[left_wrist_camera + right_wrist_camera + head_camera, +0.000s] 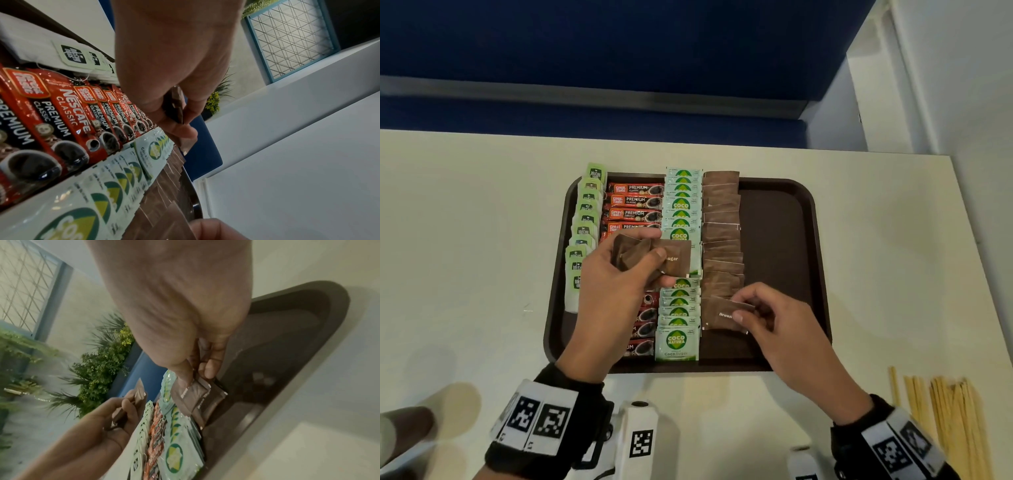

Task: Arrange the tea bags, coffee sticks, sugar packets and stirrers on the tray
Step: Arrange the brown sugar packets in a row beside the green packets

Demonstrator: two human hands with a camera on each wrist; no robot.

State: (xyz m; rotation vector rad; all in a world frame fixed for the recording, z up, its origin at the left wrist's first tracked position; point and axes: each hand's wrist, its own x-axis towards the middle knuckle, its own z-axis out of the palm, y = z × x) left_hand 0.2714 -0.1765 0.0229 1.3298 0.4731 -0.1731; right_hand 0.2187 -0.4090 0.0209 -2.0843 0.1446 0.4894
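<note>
dark brown tray [784,240], red-black coffee sticks [635,202], green-white sugar packets [681,205], brown sugar packets [720,219]

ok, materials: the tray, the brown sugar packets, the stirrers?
Tray: looks like moulded plastic, dark brown, matte with a faint sheen; rounded corners and a raised rim.
Brown sugar packets: probably paper, matte brown; flat, with creased, pale-edged ends. A lining cannot be told.
Stirrers: likely wood or bamboo, pale tan, unfinished; thin straight sticks lying on the table right of the tray.

surface [465,240]: cream, under both hands | blue wall [619,41]: beyond the fingertips | plants [98,369]: far past the hands | wire grid panel [287,37]: beside plants
</note>
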